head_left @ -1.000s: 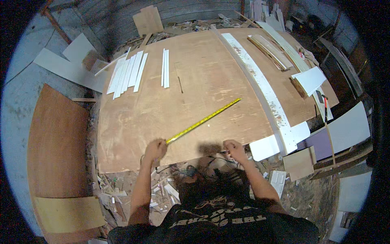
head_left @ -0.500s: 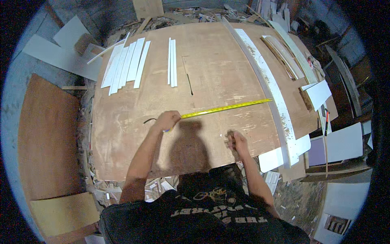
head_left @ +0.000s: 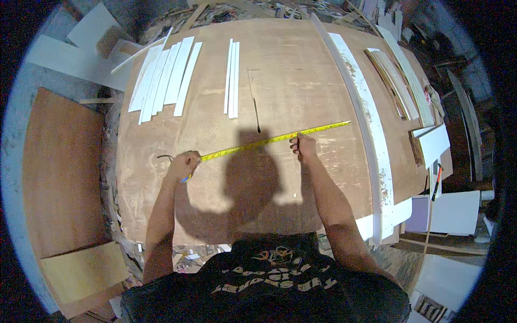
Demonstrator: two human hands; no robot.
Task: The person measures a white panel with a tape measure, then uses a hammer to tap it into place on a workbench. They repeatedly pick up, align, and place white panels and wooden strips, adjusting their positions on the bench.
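Yellow tape measure (head_left: pixel 274 139) lies drawn out at a slant over the worktop (head_left: pixel 148 188), its far tip stopping just short of a long grey-edged white board (head_left: pixel 379 140). Of the two hands, the left hand (head_left: pixel 187 164) is closed round the case end (a bit of blue peeps out beneath it). The right hand (head_left: pixel 305 147), fingers half curled, meets the lower edge farther along; whether it pinches or merely touches, I cannot tell. The person's shadow (head_left: pixel 252 180) falls between the forearms. Beyond the middle lies a slender black object (head_left: pixel 257 116), then a few narrow white strips (head_left: pixel 232 81), with a fanned group of wider white strips (head_left: pixel 169 78) to their left. Near the right edge lies a red-and-black tool (head_left: pixel 437 180).
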